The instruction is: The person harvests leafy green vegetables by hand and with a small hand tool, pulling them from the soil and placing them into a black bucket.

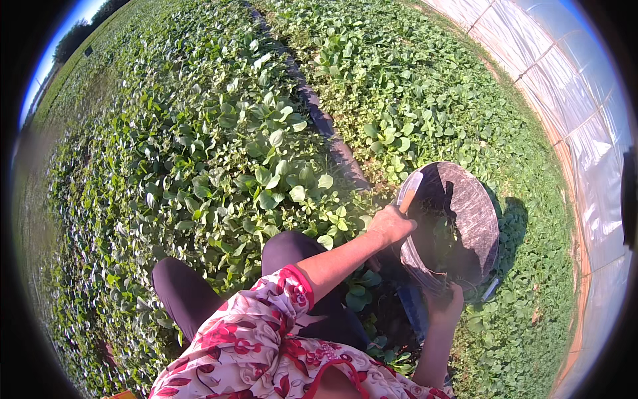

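My left hand (392,226) reaches across to the right, its fingers closed round a small knife (408,199) with a wooden handle and a pale, flat blade pointing up. The knife is at the left rim of a dark, scuffed bucket (475,213), which is tilted with its mouth in view. At the bucket's near rim, my right hand (446,302) is closed on the edge. Some green leaves show faintly inside the bucket, and much of its inside is in shadow.
Low leafy green plants (193,146) spread all round my bent knees (183,292). A dark strip, like a hose or pipe (325,126), runs away between the beds. Along the right side stands a white plastic-sheeted tunnel (531,60).
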### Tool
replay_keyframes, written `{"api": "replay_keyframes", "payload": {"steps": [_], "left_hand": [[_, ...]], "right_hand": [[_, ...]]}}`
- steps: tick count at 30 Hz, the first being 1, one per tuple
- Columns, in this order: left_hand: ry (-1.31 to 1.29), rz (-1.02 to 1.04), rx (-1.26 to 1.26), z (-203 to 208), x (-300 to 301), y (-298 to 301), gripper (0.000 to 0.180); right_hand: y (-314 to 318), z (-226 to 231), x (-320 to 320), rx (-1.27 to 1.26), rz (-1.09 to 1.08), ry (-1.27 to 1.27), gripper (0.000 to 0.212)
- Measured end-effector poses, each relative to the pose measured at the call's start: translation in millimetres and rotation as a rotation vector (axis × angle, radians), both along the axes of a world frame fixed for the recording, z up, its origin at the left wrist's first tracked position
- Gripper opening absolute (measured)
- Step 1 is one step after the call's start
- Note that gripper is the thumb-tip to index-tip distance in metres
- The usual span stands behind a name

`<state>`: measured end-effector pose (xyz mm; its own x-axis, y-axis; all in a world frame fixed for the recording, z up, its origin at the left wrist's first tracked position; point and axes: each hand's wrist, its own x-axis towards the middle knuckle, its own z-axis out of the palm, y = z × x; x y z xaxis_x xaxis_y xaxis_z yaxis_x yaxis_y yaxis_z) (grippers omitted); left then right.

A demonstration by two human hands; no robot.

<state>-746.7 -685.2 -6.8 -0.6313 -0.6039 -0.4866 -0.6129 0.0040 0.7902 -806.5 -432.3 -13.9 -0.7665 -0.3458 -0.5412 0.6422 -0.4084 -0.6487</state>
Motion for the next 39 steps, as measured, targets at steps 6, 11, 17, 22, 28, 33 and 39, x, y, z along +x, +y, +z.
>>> {"api": "replay_keyframes", "payload": {"steps": [6, 11, 17, 22, 28, 33, 39], "left_hand": [[0.058, 0.195, -0.025, 16.7, 25.4, -67.9, 0.041], [0.141, 0.453, -0.155, 16.2, 38.6, -138.1, 0.047], [0.156, 0.677, -0.061, -44.2, 54.5, -236.0, 0.048], [0.169, 0.701, 0.098, -56.7, 48.5, -251.7, 0.054], [0.462, 0.739, 0.388, -16.4, 35.7, -211.2, 0.036], [0.728, 0.716, 0.710, 2.9, 20.6, -186.7, 0.031], [0.863, 0.672, 0.991, 0.5, -11.8, -133.9, 0.036]], "right_hand": [[-79.4, -2.0, -26.1, -0.027, 0.130, 0.004, 0.026], [-183.1, 1.9, -47.3, -0.090, 0.347, 0.149, 0.022], [-331.2, -57.4, -87.8, -0.133, 0.559, 0.048, 0.024], [-421.7, -55.4, -114.7, 0.033, 0.576, 0.077, 0.032], [-387.3, -59.1, -125.3, 0.252, 0.672, 0.164, 0.059], [-305.1, -27.7, -64.4, 0.246, 0.504, 0.581, 0.070], [-212.9, 9.0, -17.6, 0.174, 0.785, 0.905, 0.046]]}}
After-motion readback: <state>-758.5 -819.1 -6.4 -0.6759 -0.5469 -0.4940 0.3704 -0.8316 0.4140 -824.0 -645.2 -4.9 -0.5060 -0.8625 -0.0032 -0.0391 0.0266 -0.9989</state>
